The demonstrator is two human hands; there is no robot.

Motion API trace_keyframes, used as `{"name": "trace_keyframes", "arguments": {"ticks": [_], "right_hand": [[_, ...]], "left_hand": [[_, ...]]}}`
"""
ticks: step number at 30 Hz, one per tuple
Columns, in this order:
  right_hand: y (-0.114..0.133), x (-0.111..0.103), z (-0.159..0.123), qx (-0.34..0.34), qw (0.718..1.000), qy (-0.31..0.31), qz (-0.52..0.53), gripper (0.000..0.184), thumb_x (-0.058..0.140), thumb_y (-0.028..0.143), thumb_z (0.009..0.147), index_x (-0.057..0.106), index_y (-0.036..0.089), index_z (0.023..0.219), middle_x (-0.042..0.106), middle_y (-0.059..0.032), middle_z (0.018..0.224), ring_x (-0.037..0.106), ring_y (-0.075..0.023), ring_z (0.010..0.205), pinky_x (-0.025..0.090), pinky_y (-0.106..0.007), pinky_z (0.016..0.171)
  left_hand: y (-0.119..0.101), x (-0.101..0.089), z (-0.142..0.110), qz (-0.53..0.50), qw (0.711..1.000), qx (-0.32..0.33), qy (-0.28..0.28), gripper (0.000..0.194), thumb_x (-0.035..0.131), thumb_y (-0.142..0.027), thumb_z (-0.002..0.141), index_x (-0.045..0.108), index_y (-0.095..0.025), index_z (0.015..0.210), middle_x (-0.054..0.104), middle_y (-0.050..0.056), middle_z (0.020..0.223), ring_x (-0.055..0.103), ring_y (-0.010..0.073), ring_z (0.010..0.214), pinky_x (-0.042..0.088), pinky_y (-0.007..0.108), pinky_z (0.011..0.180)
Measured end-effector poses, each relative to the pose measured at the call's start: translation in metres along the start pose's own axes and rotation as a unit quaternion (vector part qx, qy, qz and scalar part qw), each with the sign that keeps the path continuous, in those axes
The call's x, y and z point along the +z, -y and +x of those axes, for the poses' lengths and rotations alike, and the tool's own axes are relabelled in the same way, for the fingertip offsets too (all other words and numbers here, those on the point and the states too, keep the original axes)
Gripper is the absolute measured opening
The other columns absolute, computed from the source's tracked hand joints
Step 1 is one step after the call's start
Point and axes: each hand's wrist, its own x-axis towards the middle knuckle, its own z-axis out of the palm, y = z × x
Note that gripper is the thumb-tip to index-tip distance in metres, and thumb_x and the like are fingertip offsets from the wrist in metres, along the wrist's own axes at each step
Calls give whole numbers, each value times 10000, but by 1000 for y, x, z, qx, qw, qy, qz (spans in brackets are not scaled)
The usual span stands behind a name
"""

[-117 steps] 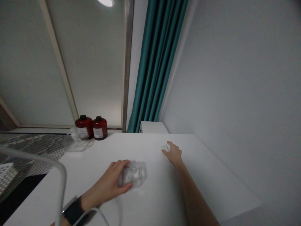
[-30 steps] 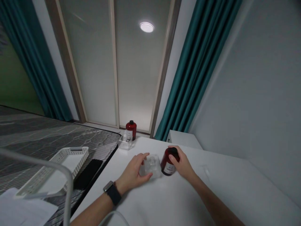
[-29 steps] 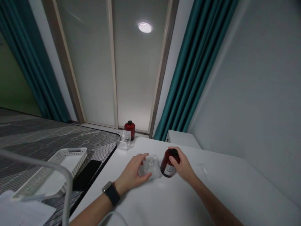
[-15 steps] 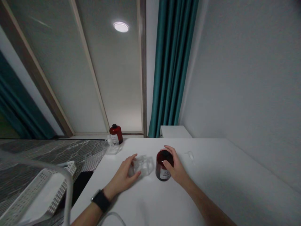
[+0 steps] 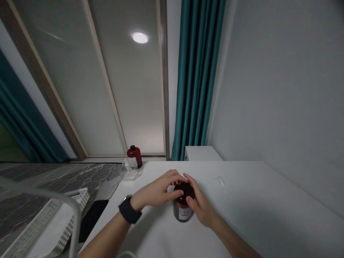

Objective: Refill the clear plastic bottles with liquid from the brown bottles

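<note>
Two hands close on upright red bottle [image 5: 183,212] on worktop [image 5: 258,215]. Left hand [image 5: 157,190] reaches from left, fingers curled over dark cap [image 5: 185,188]; right hand [image 5: 200,208] fingers wrap cap's right side. Bottle's long axis vertical, directly under fingers, between both hands.

L hand [image 5: 158,190] now on red btl [image 5: 183,212]

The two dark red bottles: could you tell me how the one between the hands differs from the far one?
The near bottle is gripped at its top by the left hand and right hand, while the far bottle stands untouched. Fingers mostly hide the near bottle's cap; the far bottle's black cap shows. The near bottle looks larger, being closer. Both have dark red bodies and white labels.
</note>
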Motion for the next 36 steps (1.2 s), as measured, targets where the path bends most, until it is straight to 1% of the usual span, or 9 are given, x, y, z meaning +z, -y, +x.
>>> {"name": "trace_keyframes", "arguments": {"ticks": [3,6,11,16,21,24,27,31,36], "right_hand": [[-3,-1,0,11,1000,3,13,654,456,483,973,214,237,1528,417,-125,1527,407,-286,1405,314,-459,1164],[-3,-2,0,28,1000,4,13,708,482,533,953,204,226,1528,417,-138,1521,416,-292,1398,326,-454,1156],[-1,-2,-2,37,999,6,11,787,524,590,918,196,217,1528,432,-151,1494,425,-304,1381,333,-446,1142],[-5,1,-2,37,999,-2,33,886,571,639,870,187,186,1528,543,-161,1336,546,-315,1223,387,-467,1069],[-7,1,0,37,999,-12,33,884,576,644,865,195,191,1522,526,-158,1334,533,-313,1210,375,-466,1058],[-5,2,0,34,999,-14,33,893,574,649,861,182,194,1522,560,-144,1263,575,-298,1126,416,-448,999],[-4,3,0,34,999,-19,32,892,577,632,864,165,196,1525,575,-133,1225,595,-287,1081,440,-432,961],[-2,4,1,32,999,-20,16,851,588,574,872,181,198,1519,548,-143,1300,553,-298,1183,412,-435,1011],[2,7,3,41,998,-38,-17,856,634,495,841,201,188,1512,551,-133,1278,558,-293,1159,413,-436,1016]], "left_hand": [[0,-12,14,0,998,17,61,258,537,-293,970,643,-256,1203,628,55,1057,602,217,1001,492,366,929],[2,-15,16,7,997,19,76,244,517,-296,986,646,-258,1189,623,53,1058,602,218,1010,489,359,931],[0,-10,9,34,997,26,64,220,470,-298,1011,614,-231,1162,603,71,1094,566,235,1066,461,372,965],[4,-4,7,73,994,41,71,238,405,-321,1038,562,-201,1170,591,89,1069,539,245,1026,423,417,989],[5,1,8,94,992,42,72,235,365,-322,1051,528,-195,1163,578,87,1055,521,238,994,411,418,983],[3,1,7,101,992,43,66,223,361,-310,1054,516,-197,1167,575,87,1064,521,236,997,408,415,983],[1,0,7,112,991,42,65,213,362,-295,1053,515,-190,1158,573,90,1061,520,240,994,422,403,952],[0,1,7,124,989,52,61,200,369,-283,1051,509,-188,1157,570,91,1068,518,241,989,435,384,915],[0,10,11,165,986,23,21,149,461,-314,1024,511,-175,1002,568,74,980,505,234,883,440,345,782]]}}
